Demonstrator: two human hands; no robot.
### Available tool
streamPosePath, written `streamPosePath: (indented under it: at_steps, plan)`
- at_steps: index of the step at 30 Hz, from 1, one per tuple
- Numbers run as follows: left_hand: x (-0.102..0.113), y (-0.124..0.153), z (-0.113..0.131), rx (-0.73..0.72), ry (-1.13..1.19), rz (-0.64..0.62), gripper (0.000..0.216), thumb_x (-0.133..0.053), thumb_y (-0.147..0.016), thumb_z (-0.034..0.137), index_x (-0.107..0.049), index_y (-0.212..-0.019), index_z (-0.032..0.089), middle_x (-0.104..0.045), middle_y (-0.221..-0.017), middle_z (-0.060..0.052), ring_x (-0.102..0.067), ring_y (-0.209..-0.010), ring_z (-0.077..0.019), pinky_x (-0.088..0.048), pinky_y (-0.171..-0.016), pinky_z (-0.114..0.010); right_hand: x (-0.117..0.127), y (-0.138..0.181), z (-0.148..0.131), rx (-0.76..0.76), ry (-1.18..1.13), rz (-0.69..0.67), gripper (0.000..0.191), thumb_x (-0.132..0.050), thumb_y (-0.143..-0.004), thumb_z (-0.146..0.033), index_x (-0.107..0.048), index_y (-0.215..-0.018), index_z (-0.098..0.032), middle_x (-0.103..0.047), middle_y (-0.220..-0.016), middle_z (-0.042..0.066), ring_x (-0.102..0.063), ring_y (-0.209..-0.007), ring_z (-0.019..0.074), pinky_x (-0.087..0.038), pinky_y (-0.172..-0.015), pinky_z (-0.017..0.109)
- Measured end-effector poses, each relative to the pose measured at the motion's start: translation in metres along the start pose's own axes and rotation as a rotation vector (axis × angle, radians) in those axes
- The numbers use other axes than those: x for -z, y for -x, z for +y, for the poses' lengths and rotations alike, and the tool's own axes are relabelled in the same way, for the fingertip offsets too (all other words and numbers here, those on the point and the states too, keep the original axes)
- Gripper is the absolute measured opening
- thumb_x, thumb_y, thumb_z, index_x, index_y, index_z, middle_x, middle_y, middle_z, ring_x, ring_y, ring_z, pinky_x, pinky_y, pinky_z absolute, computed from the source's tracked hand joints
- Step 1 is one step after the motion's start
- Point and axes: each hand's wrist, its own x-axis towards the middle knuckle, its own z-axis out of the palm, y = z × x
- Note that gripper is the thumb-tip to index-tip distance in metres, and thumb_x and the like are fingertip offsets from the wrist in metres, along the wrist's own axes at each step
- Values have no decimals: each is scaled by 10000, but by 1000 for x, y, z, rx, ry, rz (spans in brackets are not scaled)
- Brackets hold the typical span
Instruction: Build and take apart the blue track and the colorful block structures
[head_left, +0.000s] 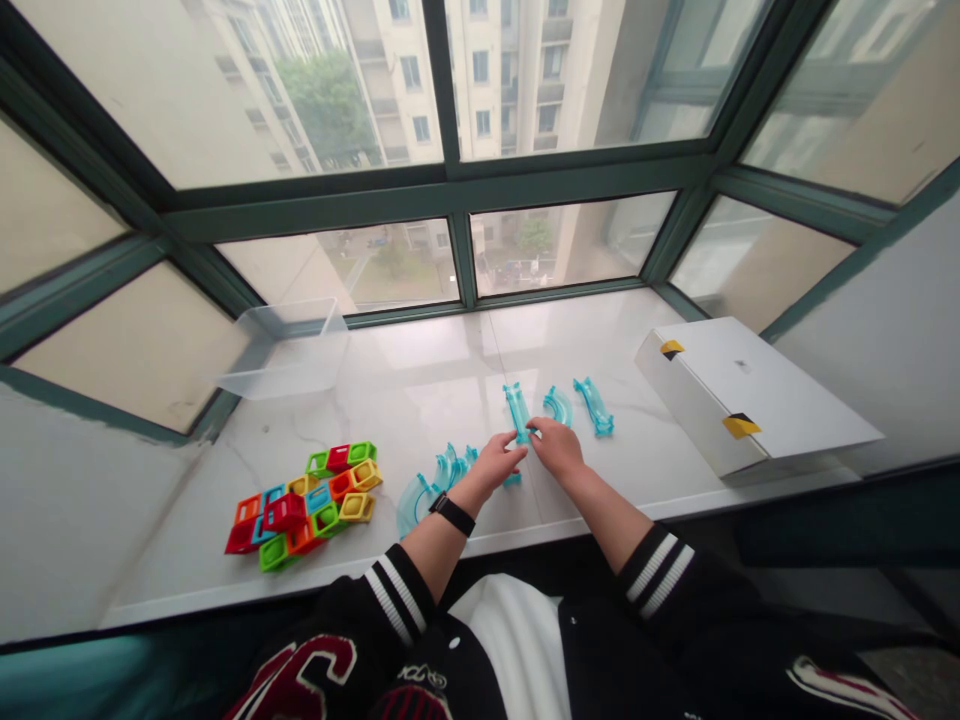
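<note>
Head view: left hand (498, 465) and right hand (556, 446) clamp fingers at near end of straight translucent-blue track piece (516, 405), probably light, stiff; best held by edges.

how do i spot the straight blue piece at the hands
On the white sill, find where the left hand and right hand nearly meet. A straight, translucent blue piece runs forward from there. Unlike the curved piece and rightmost piece, it has both hands at its near end.

Straight translucent blue piece (515, 403); end between fingers (537, 427).
</note>
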Motion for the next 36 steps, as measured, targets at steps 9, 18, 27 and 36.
streamPosePath:
  at_steps: [9, 18, 27, 36]
  plan:
    - [-4, -3, -5, -11, -20, -10, 756, -759, -881, 366, -514, -1541, 92, -684, -1257, -208, -679, -1022, -246, -599, -694, -276, 0, -3, -2, -33, 35, -36, 241, -610, -978, -198, -745, -1166, -265, -772, -1230, 27, -710, -1078, 204, -501, -879, 270]
    - [-5, -3, -7, -4, -13, -5, 758, -744, -895, 352, -490, -1556, 83, -672, -1295, -228, -674, -1048, -250, -597, -692, -276, -4, -3, 0, -34, 37, -35, 249, -616, -970, -208, -747, -1175, -263, -775, -1217, 35, -713, -1063, 204, -505, -876, 269]
    - [-6, -6, -12, -2, -5, -15, 727, -733, -899, 343, -504, -1557, 136, -681, -1284, -196, -675, -1046, -231, -594, -713, -265, -5, -3, 1, -22, 36, -28, 241, -616, -974, -199, -746, -1167, -260, -774, -1219, 30, -714, -1076, 206, -507, -882, 272]
    - [-7, -7, -14, 7, 10, -18, 735, -733, -892, 338, -500, -1552, 114, -652, -1333, -213, -669, -1069, -244, -597, -718, -271, -1, -1, -1, -32, 73, -54, 239, -610, -987, -213, -740, -1182, -257, -761, -1225, 33, -711, -1052, 206, -506, -852, 276]
